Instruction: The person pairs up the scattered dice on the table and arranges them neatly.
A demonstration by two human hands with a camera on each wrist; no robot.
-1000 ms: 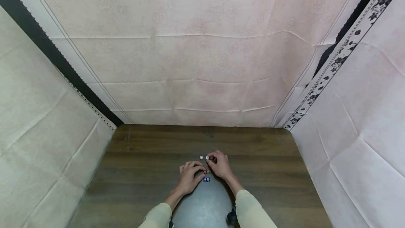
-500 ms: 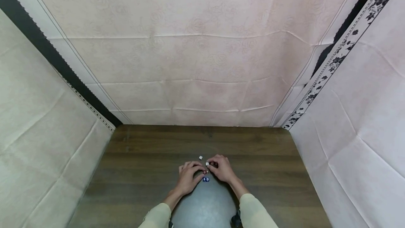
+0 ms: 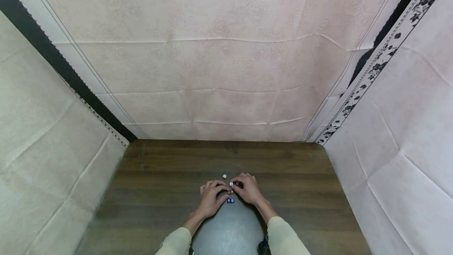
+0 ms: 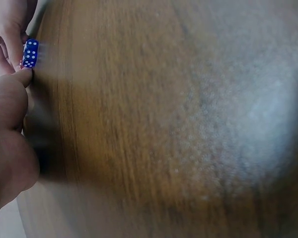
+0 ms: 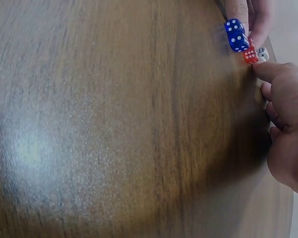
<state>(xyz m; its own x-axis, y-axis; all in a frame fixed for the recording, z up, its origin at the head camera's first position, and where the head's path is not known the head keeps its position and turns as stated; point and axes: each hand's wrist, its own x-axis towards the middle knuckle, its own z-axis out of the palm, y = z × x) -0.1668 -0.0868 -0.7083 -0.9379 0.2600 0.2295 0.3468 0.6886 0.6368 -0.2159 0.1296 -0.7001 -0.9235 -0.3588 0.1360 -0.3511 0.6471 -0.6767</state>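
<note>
Small dice lie in the middle of the table in the head view. My right hand (image 3: 249, 189) pinches a white die (image 3: 231, 183) between thumb and forefinger, just behind the red dice (image 3: 232, 192). My left hand (image 3: 209, 199) has its thumb and forefinger curled about the left end of the red pair. Two blue dice (image 3: 230, 200) sit side by side nearer to me, also plain as a blue pair (image 4: 31, 52) in the left wrist view. Another white die (image 3: 224, 176) lies apart, farther back. The right wrist view shows a red die (image 5: 250, 54) beside the right thumb.
The wood-grain table (image 3: 159, 168) has a bright glare patch (image 3: 226, 231) at its near side. A pale cloth (image 3: 226, 109) hangs behind the far edge, with more light cloth on both sides.
My right hand has drawn the white die toward me, away from the other white die and close behind the red pair. It barely shifts in the last half second. The left hand stays put.
</note>
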